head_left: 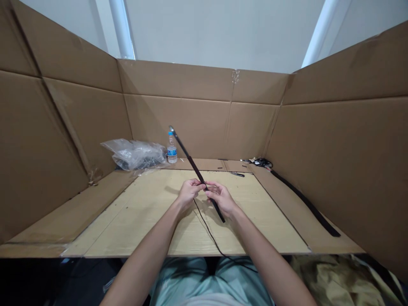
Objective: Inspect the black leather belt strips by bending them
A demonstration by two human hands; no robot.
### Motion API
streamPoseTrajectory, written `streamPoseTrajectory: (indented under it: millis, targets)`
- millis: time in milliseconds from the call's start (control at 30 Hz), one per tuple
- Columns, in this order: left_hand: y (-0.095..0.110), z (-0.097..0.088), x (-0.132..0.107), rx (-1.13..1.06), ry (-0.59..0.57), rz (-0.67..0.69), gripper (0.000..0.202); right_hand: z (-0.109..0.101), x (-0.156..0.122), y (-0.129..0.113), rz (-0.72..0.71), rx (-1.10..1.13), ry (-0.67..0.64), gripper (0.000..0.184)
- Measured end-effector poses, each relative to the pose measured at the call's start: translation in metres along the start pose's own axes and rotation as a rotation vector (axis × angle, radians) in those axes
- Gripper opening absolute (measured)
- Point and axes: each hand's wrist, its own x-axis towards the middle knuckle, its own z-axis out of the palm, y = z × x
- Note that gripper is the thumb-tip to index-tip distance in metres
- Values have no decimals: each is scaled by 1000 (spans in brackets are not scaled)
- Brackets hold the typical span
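A long thin black rod point(186, 154) with a silvery tip slants up to the left over the light wooden board point(143, 212). My left hand point(188, 191) pinches it near its middle. Just to the right, my right hand point(220, 197) is closed round its lower part, whose end pokes out below the palm. A thin black cable point(208, 231) runs from under my hands toward the table's front edge.
Tall cardboard walls point(334, 148) enclose the table on three sides. A crumpled clear plastic bag point(135, 154) and a small water bottle point(171, 148) stand at the back left. A long black strip point(306, 204) lies along the right wall; small dark items point(261, 162) and a pen point(237, 174) lie at the back.
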Motion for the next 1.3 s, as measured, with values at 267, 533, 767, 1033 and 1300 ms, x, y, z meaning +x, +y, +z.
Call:
streamPoseTrajectory:
  millis: [267, 533, 767, 1033, 1300]
  targets:
    - [0, 0, -2, -21, -22, -19, 47, 2, -2, -1, 57, -71, -18, 49]
    - [5, 0, -3, -5, 36, -47, 49, 0, 0, -4, 58, 37, -23, 50]
    - [9, 1, -7, 12, -74, -57, 51, -6, -1, -3, 59, -112, -47, 45]
    - [3, 2, -4, -17, -67, -33, 49, -3, -4, -4, 45, -88, -33, 58]
    - [-3, 2, -1, 4, 38, 28, 46, 0, -3, -7, 53, 85, 3, 46]
